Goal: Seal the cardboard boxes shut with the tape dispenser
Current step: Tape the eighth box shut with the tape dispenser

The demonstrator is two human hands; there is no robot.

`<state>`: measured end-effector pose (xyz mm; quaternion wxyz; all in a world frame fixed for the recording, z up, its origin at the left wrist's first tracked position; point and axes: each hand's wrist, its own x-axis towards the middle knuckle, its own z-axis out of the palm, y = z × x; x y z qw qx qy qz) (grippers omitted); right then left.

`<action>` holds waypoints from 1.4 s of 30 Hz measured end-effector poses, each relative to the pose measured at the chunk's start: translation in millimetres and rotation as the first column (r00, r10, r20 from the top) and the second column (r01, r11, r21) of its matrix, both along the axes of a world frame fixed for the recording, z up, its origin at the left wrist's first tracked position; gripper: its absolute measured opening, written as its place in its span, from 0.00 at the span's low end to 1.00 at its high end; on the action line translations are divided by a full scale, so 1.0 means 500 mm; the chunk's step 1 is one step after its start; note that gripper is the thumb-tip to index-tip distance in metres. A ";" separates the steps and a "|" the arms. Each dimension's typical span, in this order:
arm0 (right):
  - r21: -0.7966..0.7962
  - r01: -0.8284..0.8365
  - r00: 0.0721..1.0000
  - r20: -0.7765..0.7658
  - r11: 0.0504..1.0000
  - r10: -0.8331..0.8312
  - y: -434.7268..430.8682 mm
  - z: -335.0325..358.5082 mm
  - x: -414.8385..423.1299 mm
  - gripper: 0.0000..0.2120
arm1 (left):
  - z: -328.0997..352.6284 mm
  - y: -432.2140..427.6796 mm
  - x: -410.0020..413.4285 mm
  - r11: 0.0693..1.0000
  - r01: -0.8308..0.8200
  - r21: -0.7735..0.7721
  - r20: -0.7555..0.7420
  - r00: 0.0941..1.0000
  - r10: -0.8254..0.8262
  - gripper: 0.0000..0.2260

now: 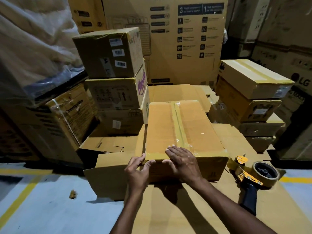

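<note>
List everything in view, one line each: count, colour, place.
box: one, brown, middle, flaps closed
tape: strips, yellowish, along the box's top seam and near edge
tape dispenser: one, yellow with dark handle, lying right of the box
left stack: at least three boxes, brown, back left
right stack: several boxes, brown, back right
big carton: one, brown with blue print, rear
open box: one, brown, near left
flat cardboard: brown, under the box and dispenser
floor: grey, yellow lines
scrap: one, brown, on the floor
left hand: grips the box's near left corner
right hand: flat on the box's near top edge
</note>
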<state>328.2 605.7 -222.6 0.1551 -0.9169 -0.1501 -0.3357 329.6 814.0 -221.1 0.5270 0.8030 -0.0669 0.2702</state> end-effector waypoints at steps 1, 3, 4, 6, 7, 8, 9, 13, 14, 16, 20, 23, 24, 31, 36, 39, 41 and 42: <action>0.007 0.002 1.000 -0.001 1.000 -0.002 -0.001 -0.002 -0.001 0.23 | -0.003 -0.003 0.002 0.999 -0.014 -0.052 -0.036 0.999 0.012 0.16; 0.015 0.003 1.000 -0.001 1.000 -0.003 -0.004 -0.002 -0.002 0.23 | -0.008 -0.003 0.010 0.991 -0.016 -0.130 -0.106 0.994 0.002 0.14; 0.022 0.002 1.000 -0.003 1.000 -0.002 -0.006 0.000 -0.003 0.23 | -0.008 -0.002 0.013 0.987 -0.008 -0.159 -0.127 0.992 -0.013 0.13; 0.034 -0.008 1.000 -0.010 0.999 0.008 -0.006 0.001 -0.002 0.22 | -0.004 0.006 0.011 0.978 0.024 -0.205 -0.151 0.987 -0.056 0.11; 0.037 -0.013 1.000 -0.008 0.999 0.014 -0.005 0.001 -0.002 0.22 | -0.001 0.012 0.010 0.975 0.041 -0.217 -0.155 0.985 -0.076 0.11; 0.038 -0.018 1.000 -0.005 0.999 0.018 -0.003 -0.001 -0.002 0.22 | -0.002 0.017 0.009 0.972 0.056 -0.227 -0.157 0.983 -0.093 0.12; 0.039 -0.019 1.000 0.003 0.999 0.019 -0.002 -0.003 -0.003 0.22 | -0.004 0.021 0.009 0.971 0.062 -0.230 -0.162 0.982 -0.101 0.12; 0.064 -0.013 0.999 0.045 0.998 0.010 0.002 -0.005 -0.005 0.22 | -0.020 0.012 0.008 0.982 -0.010 -0.189 -0.164 0.986 -0.021 0.11; 0.065 -0.009 0.999 0.043 0.998 0.006 0.004 -0.005 -0.006 0.22 | -0.023 0.002 0.003 0.985 -0.054 -0.162 -0.132 0.991 0.033 0.11; 0.065 -0.003 0.999 0.032 0.998 0.001 0.006 -0.008 -0.008 0.21 | -0.025 -0.026 -0.013 0.980 -0.149 -0.135 -0.064 0.988 0.142 0.11; 0.059 0.018 1.000 0.018 0.998 -0.019 0.007 -0.010 -0.010 0.21 | -0.042 -0.085 -0.031 0.948 -0.265 -0.177 0.049 0.959 0.278 0.05; 0.055 0.023 1.000 0.014 0.998 -0.023 0.006 -0.009 -0.009 0.21 | -0.071 -0.111 -0.028 0.941 -0.305 -0.148 0.115 0.940 0.322 0.04; 0.053 0.023 1.000 0.017 0.998 -0.024 0.006 -0.010 -0.009 0.21 | -0.083 -0.113 -0.028 0.944 -0.314 -0.103 0.130 0.936 0.326 0.06; 0.082 0.013 1.000 0.017 0.997 -0.015 0.006 -0.008 -0.011 0.20 | -0.137 -0.080 -0.055 0.865 -0.270 0.424 0.184 0.960 0.210 0.14; 0.067 0.005 1.000 -0.003 0.998 -0.005 0.005 -0.002 -0.012 0.21 | -0.097 -0.025 -0.041 0.872 -0.327 0.363 0.345 0.917 0.200 0.12; -0.025 -0.094 0.995 0.011 0.995 0.095 0.021 0.006 -0.004 0.19 | -0.070 -0.003 0.010 0.853 -0.253 0.457 0.433 0.901 0.036 0.12; -0.081 -0.198 0.979 0.023 0.977 0.201 0.043 0.009 0.006 0.17 | -0.062 0.008 0.035 0.852 -0.194 0.487 0.436 0.899 -0.045 0.13; -0.089 -0.231 0.972 0.022 0.969 0.234 0.052 0.011 0.011 0.17 | -0.062 0.014 0.041 0.859 -0.183 0.478 0.427 0.903 -0.045 0.14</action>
